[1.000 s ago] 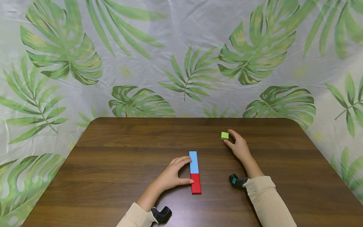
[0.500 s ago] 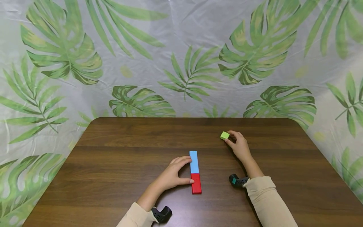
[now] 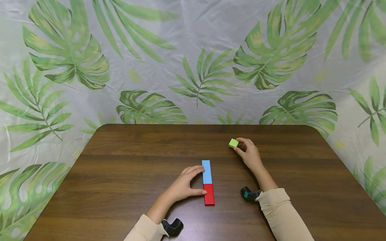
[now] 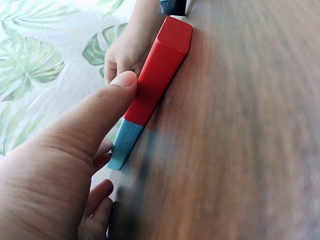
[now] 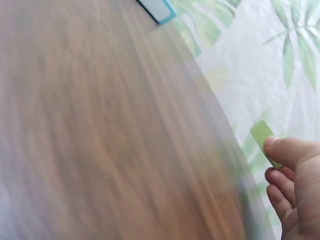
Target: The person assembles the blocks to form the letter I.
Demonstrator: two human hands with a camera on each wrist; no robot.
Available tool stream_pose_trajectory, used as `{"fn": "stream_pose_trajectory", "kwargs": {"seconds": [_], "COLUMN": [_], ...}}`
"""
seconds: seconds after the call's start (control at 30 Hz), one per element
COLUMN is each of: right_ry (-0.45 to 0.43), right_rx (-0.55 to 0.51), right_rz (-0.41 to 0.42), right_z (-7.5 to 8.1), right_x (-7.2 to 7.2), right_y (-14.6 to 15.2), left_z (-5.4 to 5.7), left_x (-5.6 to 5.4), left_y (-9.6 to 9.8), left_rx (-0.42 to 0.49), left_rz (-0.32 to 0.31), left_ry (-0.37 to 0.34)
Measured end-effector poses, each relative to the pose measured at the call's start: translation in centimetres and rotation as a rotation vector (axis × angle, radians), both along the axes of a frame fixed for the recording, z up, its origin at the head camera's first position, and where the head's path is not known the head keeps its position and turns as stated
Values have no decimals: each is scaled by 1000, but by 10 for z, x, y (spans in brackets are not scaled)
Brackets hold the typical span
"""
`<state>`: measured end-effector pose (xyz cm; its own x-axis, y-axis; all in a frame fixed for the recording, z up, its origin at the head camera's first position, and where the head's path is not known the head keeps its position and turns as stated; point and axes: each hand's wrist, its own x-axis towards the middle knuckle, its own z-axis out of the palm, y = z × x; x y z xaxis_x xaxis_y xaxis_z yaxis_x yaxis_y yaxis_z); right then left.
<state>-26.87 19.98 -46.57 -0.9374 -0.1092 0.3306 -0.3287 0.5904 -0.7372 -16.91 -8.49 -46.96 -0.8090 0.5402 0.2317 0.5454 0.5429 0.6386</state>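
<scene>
A light blue block (image 3: 207, 172) and a red block (image 3: 209, 198) lie end to end in one line on the table, with blue on the far side. Beside them, on their left, is my left hand (image 3: 180, 188), its thumb touching the red block (image 4: 160, 75) and its fingertips at the blue block (image 4: 126, 142). Thumb and fingers are spread apart along the same side. Farther back, my right hand (image 3: 252, 156) pinches a small green block (image 3: 233, 143) between thumb and fingers. In the right wrist view the green block (image 5: 261, 134) appears raised, seen against the backdrop.
The brown wooden table (image 3: 126, 140) has rounded far corners. Behind it hangs a pale cloth (image 3: 211, 33) printed with green leaves. Each wrist carries a black device, one at the left cuff (image 3: 173, 227) and one at the right cuff (image 3: 250, 194).
My right hand has taken hold of the green block, turned it slightly and moved it a little to the left. The left hand and the two long blocks stay almost where they were.
</scene>
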Motion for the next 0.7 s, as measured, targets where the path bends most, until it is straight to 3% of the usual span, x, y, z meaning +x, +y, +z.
{"fn": "stream_pose_trajectory", "kwargs": {"seconds": [0.7], "right_ry": [73], "right_rx": [-60], "right_rz": [86], "right_z": [2], "right_x": [2], "right_y": [-38], "left_z": [0], "left_x": [-1], "left_y": [0], "left_rx": [-1], "left_rz": [0], "left_ry": [-13]}}
